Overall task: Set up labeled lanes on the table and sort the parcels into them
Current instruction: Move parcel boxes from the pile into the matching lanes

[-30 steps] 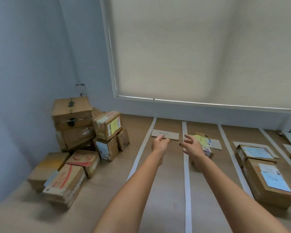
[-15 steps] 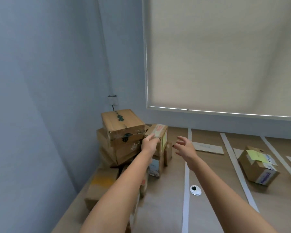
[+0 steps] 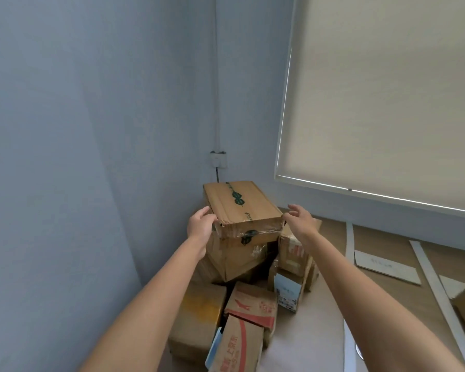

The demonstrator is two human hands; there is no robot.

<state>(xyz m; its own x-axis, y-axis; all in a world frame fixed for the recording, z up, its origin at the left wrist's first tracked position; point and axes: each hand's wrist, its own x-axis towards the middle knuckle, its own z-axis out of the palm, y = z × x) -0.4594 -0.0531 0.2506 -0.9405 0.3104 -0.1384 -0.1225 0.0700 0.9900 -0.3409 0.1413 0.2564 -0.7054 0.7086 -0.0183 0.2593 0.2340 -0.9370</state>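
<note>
Gripping the top parcel point(image 3: 240, 208), left hand point(image 3: 200, 227) fingers curl on its near-left corner; right hand point(image 3: 298, 220) fingers spread beside its right edge.

Wall point(image 3: 91, 157) hems parcel pile point(image 3: 242, 264) left; bare table point(image 3: 328, 304) open right.

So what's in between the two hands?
The top cardboard box with green-printed tape sits between the left hand and the right hand, seen in the head view.
</note>
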